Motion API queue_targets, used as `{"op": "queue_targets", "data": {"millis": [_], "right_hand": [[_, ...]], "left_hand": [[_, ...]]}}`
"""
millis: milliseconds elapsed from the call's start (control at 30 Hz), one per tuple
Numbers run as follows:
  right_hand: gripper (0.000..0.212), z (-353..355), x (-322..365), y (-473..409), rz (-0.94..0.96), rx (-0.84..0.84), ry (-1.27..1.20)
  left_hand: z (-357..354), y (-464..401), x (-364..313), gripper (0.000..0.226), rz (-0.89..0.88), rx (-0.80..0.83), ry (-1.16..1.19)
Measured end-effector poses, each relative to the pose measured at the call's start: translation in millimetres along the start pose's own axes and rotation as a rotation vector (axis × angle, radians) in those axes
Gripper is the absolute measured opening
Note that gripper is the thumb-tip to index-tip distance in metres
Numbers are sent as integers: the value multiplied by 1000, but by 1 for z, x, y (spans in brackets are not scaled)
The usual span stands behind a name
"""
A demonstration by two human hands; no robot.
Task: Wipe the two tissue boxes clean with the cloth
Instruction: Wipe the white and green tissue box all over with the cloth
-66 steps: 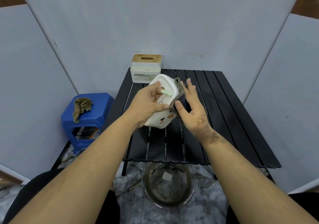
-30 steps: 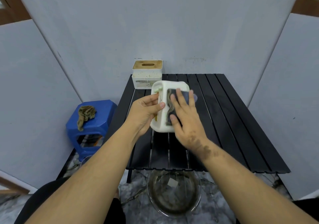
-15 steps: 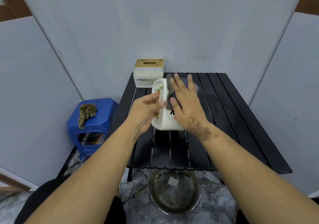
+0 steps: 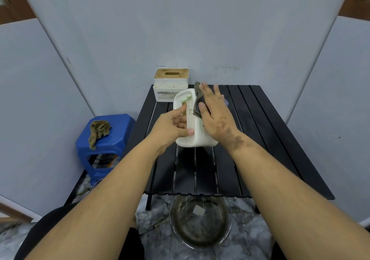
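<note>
A rounded white tissue box (image 4: pixel 193 137) with a pale green knob is held tipped up above the black slatted table (image 4: pixel 260 139). My left hand (image 4: pixel 172 128) grips its left side. My right hand (image 4: pixel 216 115) lies flat, pressing a folded grey cloth (image 4: pixel 197 101) against the box's right face near the far end; most of the cloth is hidden under the palm. A second tissue box (image 4: pixel 171 84), white with a wooden lid and a slot, stands at the table's back left corner.
A blue plastic stool (image 4: pixel 108 139) stands left of the table with a brownish rag (image 4: pixel 99 131) on it. A glass bowl (image 4: pixel 200 221) of murky water sits on the floor below the table's near edge. Grey panels wall in the space.
My right hand slid the cloth along the box's face toward the far end. The left hand kept its grip, and the box tilted slightly.
</note>
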State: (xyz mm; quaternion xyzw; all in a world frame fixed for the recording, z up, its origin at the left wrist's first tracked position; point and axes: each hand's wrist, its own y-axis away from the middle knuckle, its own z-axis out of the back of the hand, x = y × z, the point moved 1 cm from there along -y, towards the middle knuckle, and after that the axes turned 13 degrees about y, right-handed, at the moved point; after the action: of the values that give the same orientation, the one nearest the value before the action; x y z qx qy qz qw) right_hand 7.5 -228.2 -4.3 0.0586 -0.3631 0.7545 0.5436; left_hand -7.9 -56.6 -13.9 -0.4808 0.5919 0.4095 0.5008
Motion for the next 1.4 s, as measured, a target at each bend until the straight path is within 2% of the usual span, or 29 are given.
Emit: {"op": "queue_targets", "data": {"millis": [200, 367, 533, 633, 733, 800, 867, 933, 1033, 1200, 1333, 1400], "right_hand": [[54, -3, -6, 10, -19, 6, -78], [57, -21, -8, 59, -98, -43, -183], [57, -21, -8, 73, -89, -56, -162], [51, 6, -4, 36, -145, 34, -156], [49, 19, -3, 7, -179, 249, -94], [49, 16, -5, 8, -170, 311, -87], [49, 13, -9, 23, -172, 254, -93], [48, 6, -9, 45, -158, 120, -82], [54, -13, -3, 85, -38, -63, -18], [57, -20, -12, 91, -40, -143, -135], [53, -10, -24, 77, -127, -57, -251], [52, -8, -29, 73, -166, -20, -299]], "left_hand": [[-4, 3, 1, 94, -39, -41, -130], [-3, 3, 10, 87, -93, -92, -108], [-6, -1, 13, 84, -39, -76, -18], [-9, -2, 10, 71, 17, -80, 78], [-11, -3, 13, 53, 66, -123, 128], [-11, -4, 17, 51, 93, -170, 166], [-12, -5, 19, 56, 112, -208, 182], [-10, -7, 20, 53, 113, -221, 173], [-8, -6, 19, 45, 108, -208, 153], [-12, 0, 17, 37, 27, -157, 44], [-12, 5, 11, 74, -9, -136, -140], [-12, 7, 7, 79, -42, -98, -310]]}}
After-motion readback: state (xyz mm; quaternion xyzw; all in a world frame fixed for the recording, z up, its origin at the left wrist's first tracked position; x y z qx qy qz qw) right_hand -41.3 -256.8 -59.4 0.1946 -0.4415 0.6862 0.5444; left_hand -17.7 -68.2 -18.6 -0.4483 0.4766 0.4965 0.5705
